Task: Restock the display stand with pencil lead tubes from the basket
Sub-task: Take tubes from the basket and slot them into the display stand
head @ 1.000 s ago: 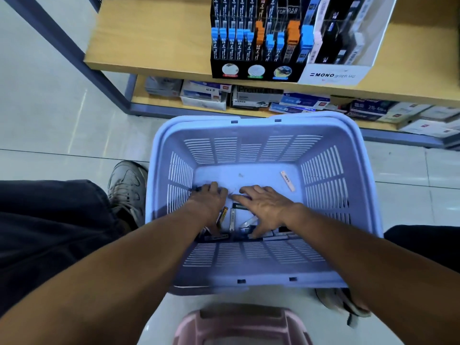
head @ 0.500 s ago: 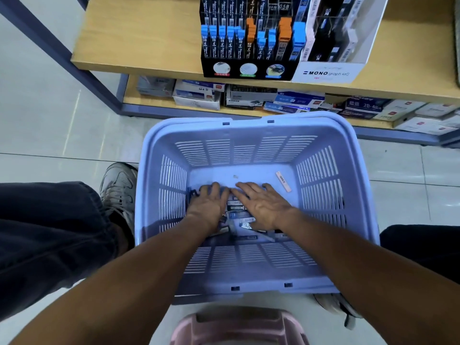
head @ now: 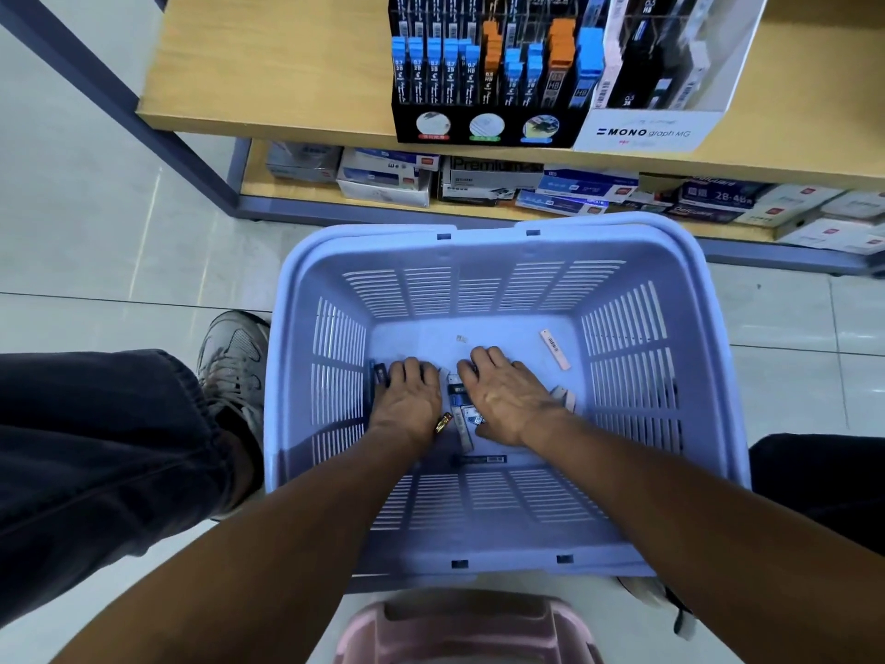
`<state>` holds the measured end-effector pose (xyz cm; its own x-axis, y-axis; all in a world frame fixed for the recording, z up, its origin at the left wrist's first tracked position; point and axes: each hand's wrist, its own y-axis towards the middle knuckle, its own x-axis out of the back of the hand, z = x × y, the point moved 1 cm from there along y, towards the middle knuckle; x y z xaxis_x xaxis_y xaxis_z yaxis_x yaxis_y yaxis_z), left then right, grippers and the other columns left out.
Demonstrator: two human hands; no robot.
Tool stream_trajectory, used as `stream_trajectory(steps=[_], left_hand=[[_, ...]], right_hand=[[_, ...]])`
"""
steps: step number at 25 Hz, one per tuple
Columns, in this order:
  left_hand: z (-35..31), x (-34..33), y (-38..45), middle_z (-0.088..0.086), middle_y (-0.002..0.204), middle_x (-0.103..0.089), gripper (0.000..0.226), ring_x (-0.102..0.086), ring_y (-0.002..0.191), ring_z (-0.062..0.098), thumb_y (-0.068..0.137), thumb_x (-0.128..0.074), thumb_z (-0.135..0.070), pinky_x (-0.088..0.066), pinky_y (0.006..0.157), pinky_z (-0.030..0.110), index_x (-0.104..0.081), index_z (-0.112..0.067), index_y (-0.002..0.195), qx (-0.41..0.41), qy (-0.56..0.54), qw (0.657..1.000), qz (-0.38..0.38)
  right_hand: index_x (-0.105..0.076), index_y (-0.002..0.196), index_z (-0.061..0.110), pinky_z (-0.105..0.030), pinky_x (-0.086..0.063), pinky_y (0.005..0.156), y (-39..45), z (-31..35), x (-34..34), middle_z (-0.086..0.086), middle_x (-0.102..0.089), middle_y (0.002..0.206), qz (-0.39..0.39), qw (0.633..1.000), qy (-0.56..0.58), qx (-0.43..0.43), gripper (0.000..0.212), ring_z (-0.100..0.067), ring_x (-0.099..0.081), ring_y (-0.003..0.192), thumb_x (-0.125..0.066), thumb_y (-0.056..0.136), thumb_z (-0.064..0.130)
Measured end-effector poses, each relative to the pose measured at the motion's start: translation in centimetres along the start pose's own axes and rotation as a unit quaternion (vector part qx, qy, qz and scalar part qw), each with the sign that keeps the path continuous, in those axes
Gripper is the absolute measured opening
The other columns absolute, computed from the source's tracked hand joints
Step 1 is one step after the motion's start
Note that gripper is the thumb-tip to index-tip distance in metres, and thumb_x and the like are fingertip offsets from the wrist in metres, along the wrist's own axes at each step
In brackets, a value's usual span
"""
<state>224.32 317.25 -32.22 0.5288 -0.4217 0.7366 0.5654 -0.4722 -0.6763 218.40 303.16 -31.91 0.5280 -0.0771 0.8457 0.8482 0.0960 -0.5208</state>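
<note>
Down in the basket, both hands lie knuckles-up on the loose lead tubes. The left hand covers dark tubes near the left wall, fingers bent over them; whether it has any clamped I cannot tell. The right hand is flatter, fingers spread over the middle of the pile, pressing rather than pinching as far as shows. The two hands are just beside each other, not touching.

Around them the tubes are slim, flat-sided plastic cases, mostly black with printed labels; one pale tube lies apart toward the far right corner. The basket is lilac plastic, smooth-rimmed, with slotted walls.

Beyond it, on a wood-grain shelf, stands the black card display stand, its slots holding upright tubes with blue and orange caps. A white box sits against its right side.

By my reading the restock is partway: many slots are filled, yet several tubes remain in the basket, and none is in the air. Gathering a handful looks like the step in hand.
</note>
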Motion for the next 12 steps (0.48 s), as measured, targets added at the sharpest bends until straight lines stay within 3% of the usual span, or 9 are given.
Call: stream_trajectory(steps=[4,7,9,12], left_hand=[[-0.4,-0.6,0.2,0.023,0.141,-0.032,0.073,-0.036,0.13,0.038,0.089,-0.064,-0.013,-0.044,0.102,0.042,-0.022,0.004,0.145,0.085,-0.097,0.991,-0.037],[-0.7,-0.4,0.4,0.022,0.145,-0.028,0.084,-0.032,0.132,0.038,0.083,-0.061,0.007,-0.037,0.109,0.043,-0.014,0.003,0.152,-0.019,-0.092,0.994,-0.06],[-0.5,0.0,0.9,0.015,0.143,-0.03,0.095,-0.031,0.133,0.033,0.077,-0.063,0.014,-0.041,0.106,0.041,-0.013,-0.004,0.156,-0.089,-0.109,0.988,-0.068],[0.0,0.2,1.0,0.016,0.136,-0.035,0.079,-0.037,0.129,0.033,0.082,-0.076,-0.01,-0.044,0.103,0.039,-0.027,-0.002,0.144,-0.03,-0.093,0.993,-0.067]], right_hand=[[-0.035,0.138,0.011,-0.036,-0.047,0.09,0.0,-0.1,-0.1,-0.01,-0.036,0.126,0.001,0.998,0.043,-0.036,0.082,-0.026,-0.037,0.116,-0.079,0.077,0.044],[-0.035,0.138,0.01,-0.036,-0.048,0.093,0.1,-1.0,0.3,-0.01,-0.036,0.129,-0.006,0.991,0.091,-0.097,0.082,-0.027,-0.038,0.119,-0.08,0.077,0.042],[-0.037,0.136,0.012,-0.037,-0.048,0.093,0.1,-1.7,0.4,-0.009,-0.036,0.128,-0.016,0.985,0.113,-0.131,0.081,-0.026,-0.037,0.118,-0.08,0.076,0.043],[-0.036,0.136,0.011,-0.037,-0.048,0.093,0.1,-1.8,0.3,-0.008,-0.037,0.127,-0.008,0.985,0.106,-0.138,0.082,-0.026,-0.037,0.117,-0.08,0.076,0.045]])
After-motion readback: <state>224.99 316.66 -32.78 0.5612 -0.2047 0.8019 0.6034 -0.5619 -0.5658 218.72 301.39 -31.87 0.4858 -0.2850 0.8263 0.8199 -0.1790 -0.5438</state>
